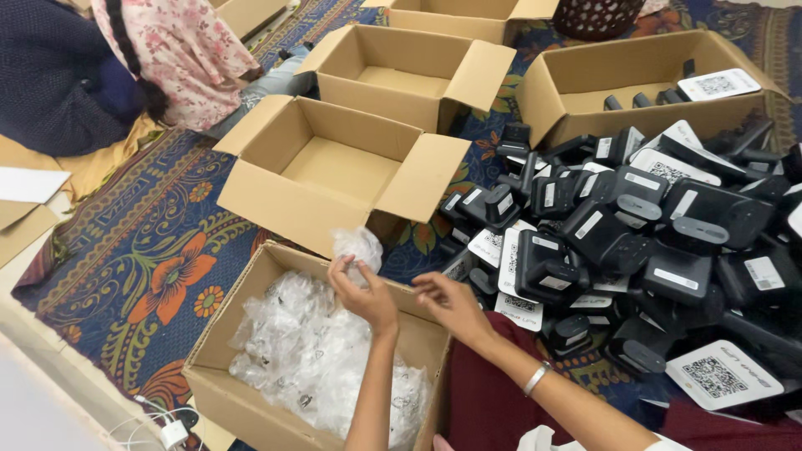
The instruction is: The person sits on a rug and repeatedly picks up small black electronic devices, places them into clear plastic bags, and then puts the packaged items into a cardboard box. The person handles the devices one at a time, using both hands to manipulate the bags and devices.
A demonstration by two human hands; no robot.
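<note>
Left hand [361,294] pinches a crinkled clear bag [357,246] above the carton [219,338]; right hand [447,302], fingers loosely curled, holds nothing. Slippery plastic could slide free, dropping its contents.

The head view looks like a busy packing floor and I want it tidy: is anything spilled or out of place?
The black devices lie in a loose heap on the patterned rug, not boxed, with white cards mixed in. The left hand lifts a clear bag over the box of bags. Nothing looks damaged.
</note>
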